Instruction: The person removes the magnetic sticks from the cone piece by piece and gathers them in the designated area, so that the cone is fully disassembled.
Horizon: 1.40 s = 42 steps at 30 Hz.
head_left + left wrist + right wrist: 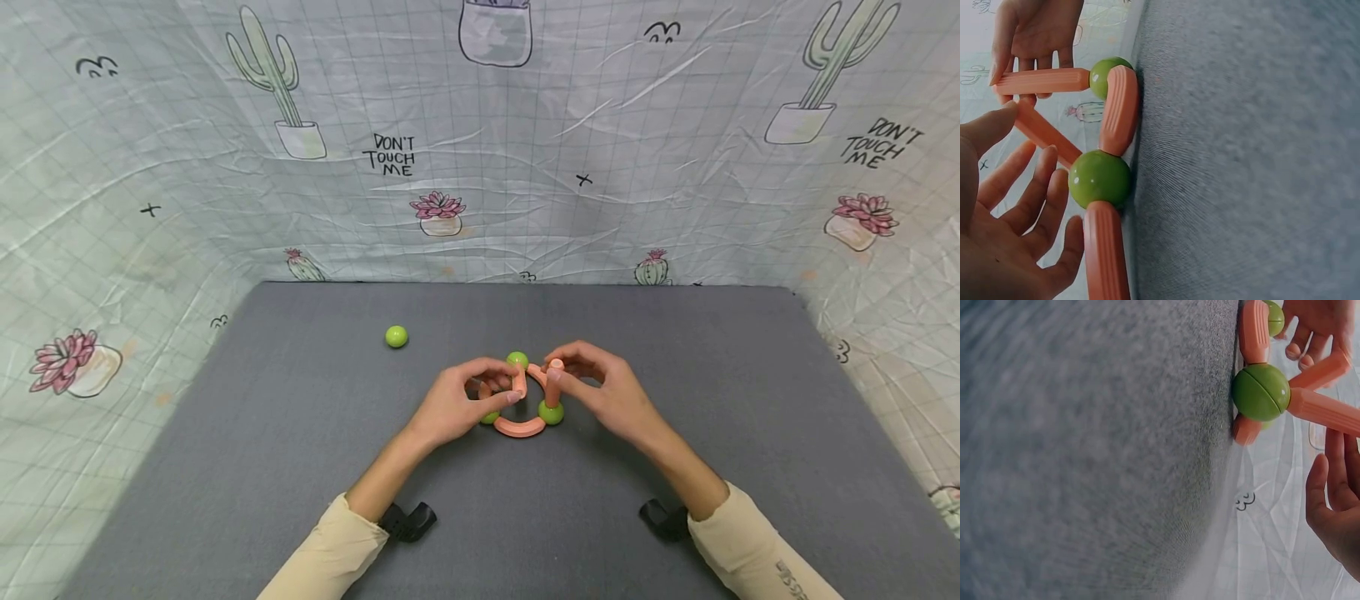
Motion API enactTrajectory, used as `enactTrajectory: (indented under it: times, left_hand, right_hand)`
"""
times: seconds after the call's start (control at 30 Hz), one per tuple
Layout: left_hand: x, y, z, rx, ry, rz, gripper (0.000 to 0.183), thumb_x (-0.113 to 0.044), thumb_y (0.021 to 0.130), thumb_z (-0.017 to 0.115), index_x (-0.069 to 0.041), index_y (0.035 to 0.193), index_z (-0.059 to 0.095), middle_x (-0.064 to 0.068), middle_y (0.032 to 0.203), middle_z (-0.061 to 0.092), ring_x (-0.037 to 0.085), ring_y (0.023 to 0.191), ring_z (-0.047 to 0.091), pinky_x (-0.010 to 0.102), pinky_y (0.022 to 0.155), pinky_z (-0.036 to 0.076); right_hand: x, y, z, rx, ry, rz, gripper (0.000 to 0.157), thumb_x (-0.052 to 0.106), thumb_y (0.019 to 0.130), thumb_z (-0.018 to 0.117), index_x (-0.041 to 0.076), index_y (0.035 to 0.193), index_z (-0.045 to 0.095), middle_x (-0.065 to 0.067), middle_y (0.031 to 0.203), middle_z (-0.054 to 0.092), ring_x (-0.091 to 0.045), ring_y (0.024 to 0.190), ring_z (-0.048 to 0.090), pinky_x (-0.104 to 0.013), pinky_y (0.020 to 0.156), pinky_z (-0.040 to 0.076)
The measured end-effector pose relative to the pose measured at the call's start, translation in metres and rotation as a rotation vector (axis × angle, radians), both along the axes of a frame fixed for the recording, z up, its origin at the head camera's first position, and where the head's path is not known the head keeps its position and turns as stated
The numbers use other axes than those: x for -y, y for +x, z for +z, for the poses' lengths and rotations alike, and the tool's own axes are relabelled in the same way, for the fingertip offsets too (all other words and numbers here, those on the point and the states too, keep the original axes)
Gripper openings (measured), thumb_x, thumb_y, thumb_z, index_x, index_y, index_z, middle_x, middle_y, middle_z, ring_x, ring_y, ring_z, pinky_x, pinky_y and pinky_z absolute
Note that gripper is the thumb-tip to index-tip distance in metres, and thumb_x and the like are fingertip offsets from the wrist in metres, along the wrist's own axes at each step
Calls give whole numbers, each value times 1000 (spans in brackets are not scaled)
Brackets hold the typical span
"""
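Green balls and curved orange rods form a ring low on the table; its front rod (520,428) bows toward me. Out of the right green ball (551,412) rises an orange rod (553,392), its upper end pinched by my right hand (611,396). My left hand (457,404) pinches the end of another orange rod (519,382) between thumb and fingers. In the left wrist view this rod (1047,136) slants up from the near green ball (1100,179). The back green ball (517,359) shows between the hands. Fingers partly cover the ring's left side.
A loose green ball (396,337) lies on the grey tabletop (315,400), back and left of the ring. Behind the table hangs a cactus-print cloth (510,167), which also runs along both sides. Each wrist wears a black camera mount (408,522).
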State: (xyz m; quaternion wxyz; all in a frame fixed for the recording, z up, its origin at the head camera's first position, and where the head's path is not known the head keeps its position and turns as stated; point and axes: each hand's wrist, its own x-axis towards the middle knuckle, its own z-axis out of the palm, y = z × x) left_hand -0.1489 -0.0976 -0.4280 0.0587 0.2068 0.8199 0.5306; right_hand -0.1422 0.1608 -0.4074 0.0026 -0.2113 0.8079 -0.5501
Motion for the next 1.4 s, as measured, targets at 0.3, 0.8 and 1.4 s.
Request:
enactTrajectory:
  times: [0.3,0.8,1.4]
  left_hand:
    - [1,2,-7,-81,-67,-60,38,-26,90,84,-19,125,74,5,109,76,22,103,70,38,91,55]
    - [0,3,-8,-135,-233,-100,45,-26,85,88,-21,128,74,-3,113,76,16,107,68,33,95,54]
    - [2,-1,-6,-142,-304,-109,44,-28,85,88,-22,127,74,-9,121,76,16,108,64,34,94,52]
  right_hand:
    - [-3,0,-1,-13,19,3,17,22,104,66,21,121,70,-10,113,75,-12,105,69,-31,96,54]
    - [-8,-2,-2,-31,36,-1,19,21,103,67,22,121,71,-7,113,76,-8,111,66,-31,96,54]
    - [-19,0,-3,-2,17,-14,19,19,102,68,22,120,71,-6,116,75,-8,105,66,-28,90,54]
